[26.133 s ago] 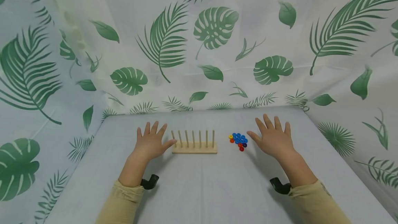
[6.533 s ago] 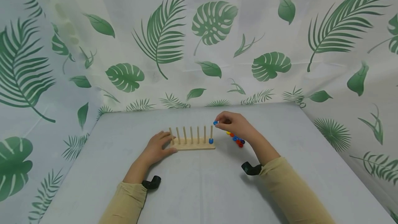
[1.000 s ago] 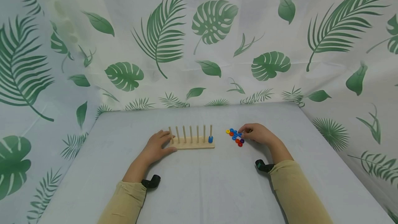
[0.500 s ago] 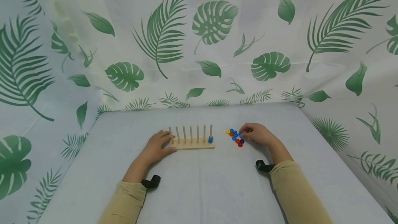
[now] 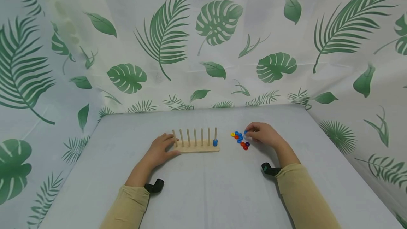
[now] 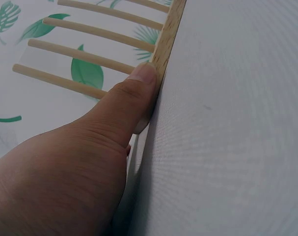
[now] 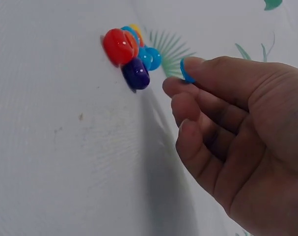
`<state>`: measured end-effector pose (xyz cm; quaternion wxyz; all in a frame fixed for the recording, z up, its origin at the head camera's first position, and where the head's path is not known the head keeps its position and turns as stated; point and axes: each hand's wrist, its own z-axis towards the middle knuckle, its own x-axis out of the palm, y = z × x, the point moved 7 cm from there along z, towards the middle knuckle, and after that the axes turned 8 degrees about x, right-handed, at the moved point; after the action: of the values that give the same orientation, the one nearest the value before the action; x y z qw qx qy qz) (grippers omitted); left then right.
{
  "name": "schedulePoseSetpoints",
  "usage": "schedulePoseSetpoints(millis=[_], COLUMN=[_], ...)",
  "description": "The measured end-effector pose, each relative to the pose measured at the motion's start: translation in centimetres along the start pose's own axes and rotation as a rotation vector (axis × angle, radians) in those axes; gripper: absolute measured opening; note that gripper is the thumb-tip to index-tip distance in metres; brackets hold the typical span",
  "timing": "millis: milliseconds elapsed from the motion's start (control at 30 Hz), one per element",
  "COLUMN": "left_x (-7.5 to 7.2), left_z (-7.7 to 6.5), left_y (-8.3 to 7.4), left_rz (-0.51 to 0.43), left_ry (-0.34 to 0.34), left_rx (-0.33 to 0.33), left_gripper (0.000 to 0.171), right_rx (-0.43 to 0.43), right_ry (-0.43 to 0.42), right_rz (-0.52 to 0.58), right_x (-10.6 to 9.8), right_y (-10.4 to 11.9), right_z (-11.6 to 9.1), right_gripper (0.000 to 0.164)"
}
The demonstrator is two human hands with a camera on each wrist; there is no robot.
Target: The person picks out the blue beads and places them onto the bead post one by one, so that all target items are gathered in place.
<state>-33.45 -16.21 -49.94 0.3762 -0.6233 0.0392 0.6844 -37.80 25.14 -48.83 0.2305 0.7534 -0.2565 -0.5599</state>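
A wooden peg rack (image 5: 197,147) with a row of upright pegs stands on the table. My left hand (image 5: 158,150) grips its left end; in the left wrist view the thumb (image 6: 121,96) presses against the base edge, and the other fingers are mostly hidden. Blue rings (image 5: 215,142) sit low on the rightmost peg. My right hand (image 5: 263,133) pinches one blue ring (image 7: 185,71) between thumb and forefinger, raised slightly off the table. Just left of it lies a loose group of rings: a yellow ring (image 5: 233,135), several blue ones, red ones (image 5: 245,148) and a dark purple ring (image 7: 136,74).
A white cloth covers the table (image 5: 203,190). Behind and at both sides hangs a leaf-printed curtain (image 5: 178,91). Black camera mounts (image 5: 155,186) are worn at both wrists.
Over the last half second my right hand has lifted a blue ring from the group and moved slightly up. My left hand stays on the rack. Earlier, the pegs bore no rings.
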Motion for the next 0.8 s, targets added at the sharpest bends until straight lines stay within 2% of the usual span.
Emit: schedulePoseSetpoints(millis=[500, 800], left_x=[0.0, 0.0], left_z=[0.0, 0.0], left_y=[0.1, 0.2], left_rz=[-0.007, -0.007], left_ry=[0.004, 0.005], left_rx=[0.0, -0.004], left_gripper=[0.058, 0.058], right_rx=[-0.064, -0.131], right_ry=[-0.016, -0.019], right_rz=[0.036, 0.05], right_x=[-1.4, -1.7], right_y=[2.7, 4.8], right_z=[-1.4, -2.2], right_gripper=[0.028, 0.026])
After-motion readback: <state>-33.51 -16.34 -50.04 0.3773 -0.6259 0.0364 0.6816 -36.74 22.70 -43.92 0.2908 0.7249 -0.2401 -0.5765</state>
